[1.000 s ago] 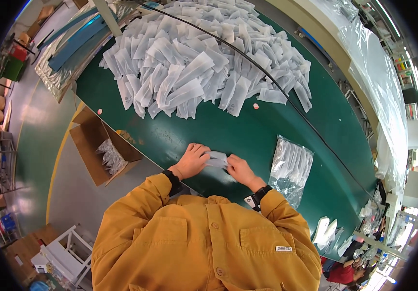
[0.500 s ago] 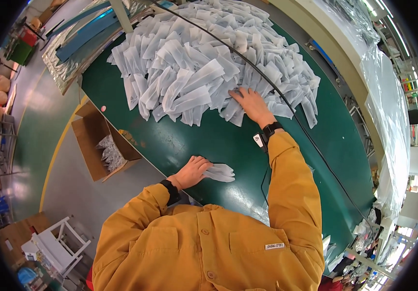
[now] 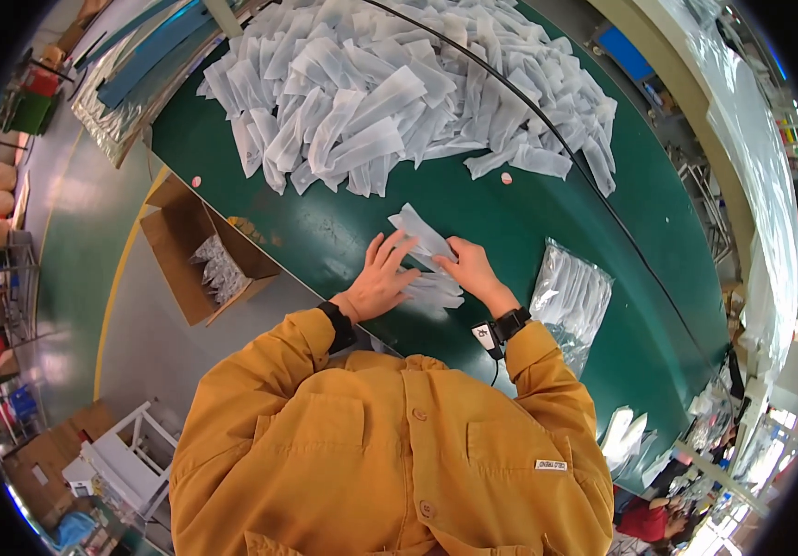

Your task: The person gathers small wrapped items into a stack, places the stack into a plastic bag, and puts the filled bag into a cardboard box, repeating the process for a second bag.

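Note:
My right hand (image 3: pixel 474 271) pinches the edge of a narrow, frosted-white plastic packet (image 3: pixel 424 233) between thumb and fingers. The packet slants away over the green table, and what is inside it cannot be made out. Beside it my left hand (image 3: pixel 378 281) is open, fingers spread, with its fingertips at the packet's left edge. Beneath the hands a second frosted packet (image 3: pixel 438 293) lies flat on the table, partly covered by them. Farther off, a large heap of the same packets (image 3: pixel 343 102) covers the far part of the table.
On the green table (image 3: pixel 325 241), a clear bag of packed sleeves (image 3: pixel 573 295) lies right of my right wrist. A black cable (image 3: pixel 556 130) crosses above the table. At the left edge stands an open cardboard box (image 3: pixel 172 264) holding clear plastic packets. Small round stickers (image 3: pixel 507 178) dot the tabletop.
My right hand has come back from the heap with a packet, beside my left hand. My left hand has released its packet and spread its fingers. The clear bag now shows at the right.

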Demonstrator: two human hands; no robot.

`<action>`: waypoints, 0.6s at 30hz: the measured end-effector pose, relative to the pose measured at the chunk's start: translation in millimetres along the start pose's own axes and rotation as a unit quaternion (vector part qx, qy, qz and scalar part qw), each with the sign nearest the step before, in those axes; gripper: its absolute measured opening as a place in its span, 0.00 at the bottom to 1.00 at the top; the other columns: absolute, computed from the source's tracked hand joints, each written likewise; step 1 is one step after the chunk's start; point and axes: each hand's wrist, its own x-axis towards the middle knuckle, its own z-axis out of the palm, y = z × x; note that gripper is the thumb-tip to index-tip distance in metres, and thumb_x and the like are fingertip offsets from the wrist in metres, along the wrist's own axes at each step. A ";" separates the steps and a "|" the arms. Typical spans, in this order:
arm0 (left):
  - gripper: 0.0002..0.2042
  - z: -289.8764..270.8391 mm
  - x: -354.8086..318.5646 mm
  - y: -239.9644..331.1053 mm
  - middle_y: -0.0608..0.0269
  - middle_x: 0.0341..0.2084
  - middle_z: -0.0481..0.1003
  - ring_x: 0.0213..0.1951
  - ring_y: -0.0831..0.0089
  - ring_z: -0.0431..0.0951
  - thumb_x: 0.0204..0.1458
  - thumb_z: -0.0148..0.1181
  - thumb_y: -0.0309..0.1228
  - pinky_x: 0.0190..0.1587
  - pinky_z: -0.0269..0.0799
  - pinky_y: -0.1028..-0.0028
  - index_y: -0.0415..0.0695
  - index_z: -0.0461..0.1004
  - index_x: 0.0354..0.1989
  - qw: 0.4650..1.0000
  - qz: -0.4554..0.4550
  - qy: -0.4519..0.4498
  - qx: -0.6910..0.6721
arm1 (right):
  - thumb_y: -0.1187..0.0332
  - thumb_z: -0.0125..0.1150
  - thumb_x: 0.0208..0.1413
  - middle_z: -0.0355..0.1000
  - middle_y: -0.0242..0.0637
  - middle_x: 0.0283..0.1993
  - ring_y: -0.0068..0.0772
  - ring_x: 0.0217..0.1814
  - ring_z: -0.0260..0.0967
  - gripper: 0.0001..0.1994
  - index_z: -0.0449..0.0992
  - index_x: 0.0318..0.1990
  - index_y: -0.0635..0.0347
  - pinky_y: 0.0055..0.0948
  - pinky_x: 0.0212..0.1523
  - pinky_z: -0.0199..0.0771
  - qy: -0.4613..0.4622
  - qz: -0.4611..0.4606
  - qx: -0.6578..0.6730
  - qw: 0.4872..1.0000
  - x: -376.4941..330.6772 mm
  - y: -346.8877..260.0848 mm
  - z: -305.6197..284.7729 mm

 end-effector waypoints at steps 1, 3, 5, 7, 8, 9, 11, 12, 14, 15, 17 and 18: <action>0.25 3.0 1.0 -3.3 0.54 0.56 0.63 0.59 0.49 0.60 0.33 0.71 0.27 0.58 0.60 0.54 0.48 0.73 0.45 1.000 0.006 -0.005 -0.002 | 0.67 0.67 0.49 0.71 0.47 0.37 0.50 0.35 0.72 0.14 0.74 0.41 0.64 0.39 0.34 0.72 0.011 -0.008 0.013 1.000 -2.5 0.2 1.6; 0.24 14.4 -0.9 -14.9 0.53 0.57 0.62 0.59 0.49 0.60 0.35 0.71 0.29 0.58 0.60 0.53 0.48 0.73 0.45 0.998 0.031 -0.044 -0.045 | 0.66 0.67 0.49 0.71 0.44 0.37 0.48 0.33 0.72 0.14 0.75 0.41 0.63 0.38 0.32 0.73 0.033 -0.029 0.036 0.998 -6.8 -0.3 2.4; 0.23 15.7 -0.8 -19.6 0.53 0.58 0.61 0.60 0.49 0.59 0.36 0.71 0.29 0.58 0.60 0.52 0.48 0.73 0.45 0.995 0.043 -0.065 -0.067 | 0.66 0.67 0.49 0.71 0.44 0.38 0.48 0.34 0.72 0.14 0.75 0.40 0.63 0.39 0.33 0.73 0.109 -0.034 -0.017 0.993 -13.2 -5.4 -1.5; 0.23 15.1 -0.1 -22.5 0.52 0.59 0.61 0.60 0.48 0.59 0.36 0.70 0.30 0.58 0.60 0.52 0.48 0.73 0.45 0.991 0.038 -0.086 -0.097 | 0.65 0.67 0.48 0.70 0.43 0.39 0.50 0.35 0.72 0.13 0.75 0.38 0.62 0.41 0.35 0.74 0.249 -0.047 -0.126 0.959 -18.3 -10.6 -6.3; 0.22 14.3 1.3 -23.2 0.52 0.59 0.61 0.60 0.48 0.59 0.37 0.70 0.30 0.58 0.60 0.52 0.47 0.73 0.45 0.988 0.035 -0.096 -0.113 | 0.65 0.67 0.48 0.70 0.43 0.39 0.50 0.35 0.72 0.13 0.75 0.38 0.62 0.41 0.35 0.74 0.251 -0.045 -0.127 0.959 -22.3 -12.2 -5.2; 0.22 13.7 2.4 -23.8 0.52 0.59 0.61 0.60 0.48 0.59 0.37 0.70 0.30 0.58 0.60 0.52 0.47 0.73 0.45 0.988 0.036 -0.097 -0.113 | 0.66 0.67 0.48 0.70 0.43 0.38 0.49 0.35 0.72 0.13 0.75 0.39 0.62 0.40 0.35 0.74 0.220 -0.050 -0.135 0.965 -28.8 -14.5 -2.1; 0.22 12.6 3.5 -25.2 0.51 0.60 0.60 0.60 0.48 0.59 0.37 0.71 0.30 0.58 0.60 0.51 0.47 0.73 0.44 0.990 0.045 -0.097 -0.091 | 0.67 0.67 0.48 0.69 0.41 0.37 0.45 0.34 0.72 0.13 0.76 0.41 0.61 0.38 0.34 0.73 0.156 -0.062 -0.152 0.974 -37.7 -17.6 3.8; 0.22 11.3 4.8 -23.3 0.51 0.60 0.60 0.60 0.48 0.59 0.37 0.71 0.30 0.58 0.59 0.51 0.48 0.73 0.44 0.991 0.050 -0.097 -0.080 | 0.67 0.67 0.48 0.69 0.41 0.37 0.45 0.34 0.72 0.13 0.76 0.41 0.61 0.38 0.34 0.73 0.156 -0.060 -0.152 0.974 -38.6 -14.3 6.0; 0.22 6.7 8.1 -20.1 0.51 0.61 0.59 0.60 0.48 0.59 0.37 0.71 0.31 0.58 0.59 0.51 0.48 0.73 0.44 0.991 0.058 -0.091 -0.076 | 0.69 0.66 0.48 0.68 0.42 0.36 0.46 0.35 0.71 0.12 0.75 0.39 0.61 0.39 0.35 0.73 0.117 -0.030 -0.093 0.988 -33.9 -4.1 13.4; 0.22 4.3 9.8 -19.0 0.51 0.61 0.59 0.59 0.48 0.60 0.37 0.71 0.31 0.58 0.59 0.51 0.48 0.73 0.43 0.992 0.065 -0.085 -0.070 | 0.70 0.66 0.48 0.68 0.43 0.36 0.47 0.36 0.71 0.11 0.75 0.39 0.61 0.40 0.36 0.73 0.098 -0.015 -0.064 0.993 -31.9 -0.8 15.0; 0.21 3.2 9.7 -18.9 0.51 0.61 0.59 0.59 0.48 0.60 0.37 0.71 0.31 0.58 0.59 0.51 0.48 0.73 0.43 0.992 0.072 -0.078 -0.064 | 0.71 0.66 0.48 0.67 0.44 0.37 0.48 0.36 0.71 0.11 0.73 0.39 0.61 0.41 0.37 0.73 0.071 -0.013 -0.053 0.996 -29.1 2.3 12.9; 0.22 3.2 8.7 -19.5 0.51 0.60 0.59 0.58 0.49 0.60 0.37 0.71 0.31 0.58 0.59 0.51 0.48 0.72 0.44 0.992 0.075 -0.078 -0.063 | 0.71 0.65 0.48 0.67 0.45 0.39 0.49 0.36 0.71 0.12 0.71 0.39 0.62 0.42 0.38 0.73 0.044 -0.012 -0.043 0.998 -27.3 1.4 10.8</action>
